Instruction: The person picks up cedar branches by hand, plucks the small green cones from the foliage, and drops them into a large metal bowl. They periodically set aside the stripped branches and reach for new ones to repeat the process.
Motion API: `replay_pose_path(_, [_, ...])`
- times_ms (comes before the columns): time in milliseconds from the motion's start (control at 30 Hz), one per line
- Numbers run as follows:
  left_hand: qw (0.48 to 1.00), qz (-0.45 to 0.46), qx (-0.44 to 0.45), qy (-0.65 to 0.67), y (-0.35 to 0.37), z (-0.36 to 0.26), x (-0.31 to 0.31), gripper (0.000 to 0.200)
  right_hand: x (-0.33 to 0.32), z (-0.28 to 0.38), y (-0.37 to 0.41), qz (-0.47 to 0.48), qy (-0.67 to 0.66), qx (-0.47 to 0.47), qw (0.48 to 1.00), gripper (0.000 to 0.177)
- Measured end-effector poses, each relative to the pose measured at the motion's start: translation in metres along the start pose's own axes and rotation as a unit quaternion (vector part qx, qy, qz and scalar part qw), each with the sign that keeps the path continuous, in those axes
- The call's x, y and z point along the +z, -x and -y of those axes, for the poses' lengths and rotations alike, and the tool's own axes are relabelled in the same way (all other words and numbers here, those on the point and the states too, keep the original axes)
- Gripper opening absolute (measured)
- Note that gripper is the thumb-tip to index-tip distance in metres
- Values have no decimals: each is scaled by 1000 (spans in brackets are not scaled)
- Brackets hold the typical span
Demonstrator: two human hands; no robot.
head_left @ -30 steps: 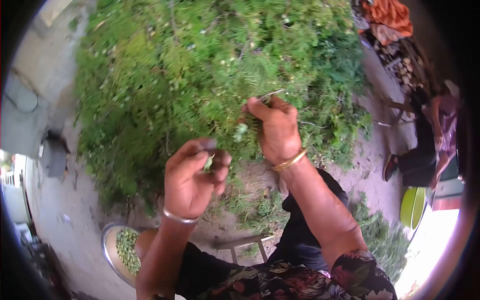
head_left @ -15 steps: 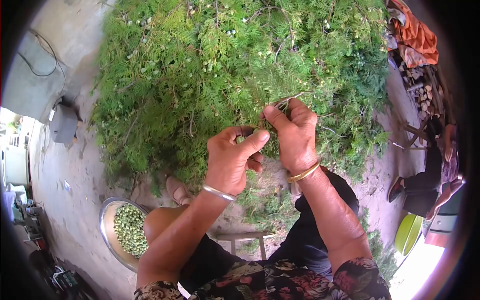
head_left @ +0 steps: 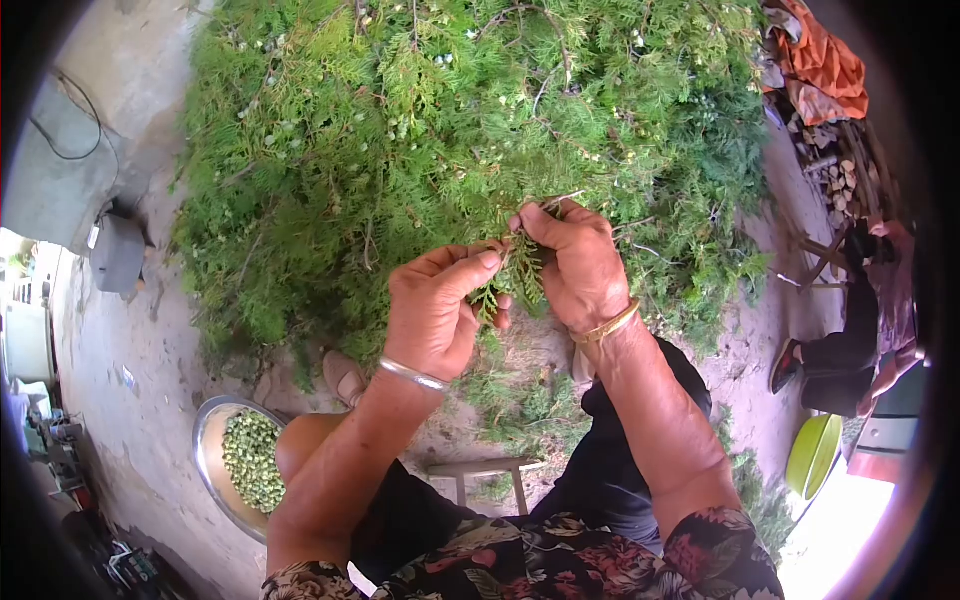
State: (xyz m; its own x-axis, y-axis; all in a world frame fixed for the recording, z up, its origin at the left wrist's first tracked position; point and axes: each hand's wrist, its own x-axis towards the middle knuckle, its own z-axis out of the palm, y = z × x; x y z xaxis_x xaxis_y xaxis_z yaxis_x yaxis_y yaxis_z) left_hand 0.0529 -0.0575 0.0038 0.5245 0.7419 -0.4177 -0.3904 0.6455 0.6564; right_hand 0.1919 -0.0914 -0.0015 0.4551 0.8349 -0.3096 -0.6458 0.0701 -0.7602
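Note:
In the head view, my right hand [head_left: 583, 265], with a gold bracelet, pinches a thin twig [head_left: 563, 198] whose end points up and right. Green sprays [head_left: 522, 268] hang between my two hands. My left hand [head_left: 438, 305], wearing a silver bangle, is closed with thumb against fingers at these sprays; what lies inside its pinch is too small to make out. Beyond both hands spreads a large pile of leafy green branches [head_left: 330, 170] with small pale cones.
A metal basin [head_left: 208, 450] holding small green cones [head_left: 252, 462] sits at lower left. Below my hands is a wooden stool [head_left: 485, 468]. At right are a seated person [head_left: 850, 350], a lime-green basin [head_left: 814, 455], firewood [head_left: 840, 185] and orange cloth [head_left: 825, 70].
My left hand has shifted a little left, and green sprays now show between my hands. The view has moved slightly. The person at right has moved an arm.

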Motion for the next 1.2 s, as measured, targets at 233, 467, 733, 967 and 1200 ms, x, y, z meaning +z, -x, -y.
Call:
replay_pose_path(233, [999, 49, 3, 4, 6, -6, -10, 8, -26, 28, -21, -14, -13, -31, 999, 17])
replay_pose_path(467, [977, 131, -80, 150, -1, -10, -22, 11, -15, 31, -11, 21, -62, 22, 998, 13])
replay_pose_path(733, [991, 38, 52, -121, 4, 1, 4, 11, 3, 13, 1, 28, 61, -19, 998, 6])
replay_pose_path(967, [997, 17, 20, -67, 2, -1, -7, 12, 9, 17, 5, -27, 104, -39, 993, 9])
replay_pose_path(1200, [991, 123, -43, 37, 7, -21, -27, 22, -20, 37, -16, -34, -2, -31, 999, 11])
